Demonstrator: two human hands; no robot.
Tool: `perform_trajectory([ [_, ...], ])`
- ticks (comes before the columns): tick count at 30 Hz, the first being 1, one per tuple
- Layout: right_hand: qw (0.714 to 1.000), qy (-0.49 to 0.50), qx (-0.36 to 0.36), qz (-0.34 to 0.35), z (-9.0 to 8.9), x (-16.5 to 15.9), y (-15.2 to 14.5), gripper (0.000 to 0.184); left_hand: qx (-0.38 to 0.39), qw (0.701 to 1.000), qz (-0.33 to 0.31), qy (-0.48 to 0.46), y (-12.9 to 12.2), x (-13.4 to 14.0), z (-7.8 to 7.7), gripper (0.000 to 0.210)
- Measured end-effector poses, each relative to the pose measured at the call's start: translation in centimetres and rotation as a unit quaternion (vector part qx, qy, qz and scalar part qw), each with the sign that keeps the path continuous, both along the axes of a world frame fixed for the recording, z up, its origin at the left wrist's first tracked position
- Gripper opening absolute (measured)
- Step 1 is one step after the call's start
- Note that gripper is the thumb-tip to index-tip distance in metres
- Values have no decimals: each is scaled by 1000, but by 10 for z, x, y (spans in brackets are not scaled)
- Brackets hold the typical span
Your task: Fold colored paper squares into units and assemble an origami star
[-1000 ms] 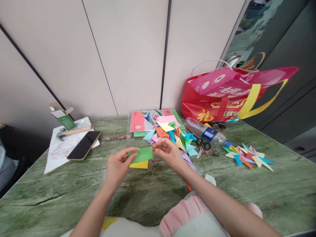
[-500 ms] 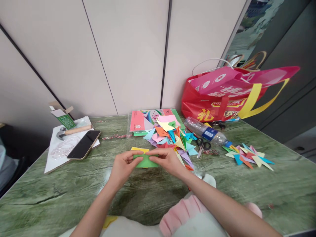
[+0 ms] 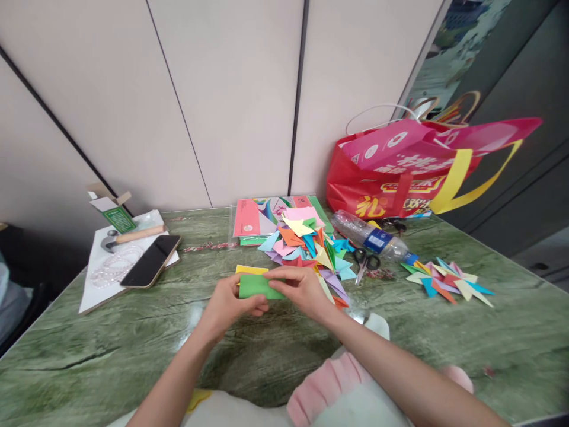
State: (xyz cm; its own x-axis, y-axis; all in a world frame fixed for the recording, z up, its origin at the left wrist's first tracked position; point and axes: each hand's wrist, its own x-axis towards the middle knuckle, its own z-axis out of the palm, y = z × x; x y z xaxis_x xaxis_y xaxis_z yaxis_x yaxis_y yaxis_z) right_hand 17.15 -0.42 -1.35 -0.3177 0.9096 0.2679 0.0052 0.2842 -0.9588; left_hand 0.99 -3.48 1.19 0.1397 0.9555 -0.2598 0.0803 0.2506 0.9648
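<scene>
A folded piece of green paper is held up in front of me, above the table. My right hand pinches its right end between thumb and fingers. At the left end, my left hand holds the paper with fingers behind it, the thumb lowered below its bottom edge. Just behind the green paper lies a yellow paper, partly covered. Beyond my right hand is a heap of folded coloured paper pieces, resting partly on a packet of coloured paper.
Scissors and a plastic bottle lie right of the heap. Farther right is a cluster of folded papers. A red bag stands behind. On the left are a phone, a hammer and a small green box.
My left thumb has moved off the green paper's front and down below it. The paper now shows as a flatter, narrow rectangle. My right hand keeps its pinch.
</scene>
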Motion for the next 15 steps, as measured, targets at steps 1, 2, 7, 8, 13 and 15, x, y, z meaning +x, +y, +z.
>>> perform_trajectory([
  [1,1000,0,2,-3,0,0,0,17,-1,1000,1,2,0,0,-1,34],
  [2,1000,0,5,-4,0,0,-1,17,1,1000,3,4,0,1,-1,31],
  [7,1000,1,21,-9,1,-1,-1,17,7,1000,6,-3,-1,1,-1,25],
  [8,1000,2,21,-9,1,0,-1,17,5,1000,4,-9,-1,1,-1,25],
  [13,1000,0,16,-5,2,1,0,18,-1,999,-25,-48,-1,-3,0,24],
  [15,1000,-4,20,-4,2,2,2,18,0,998,-42,-57,-1,-4,1,24],
])
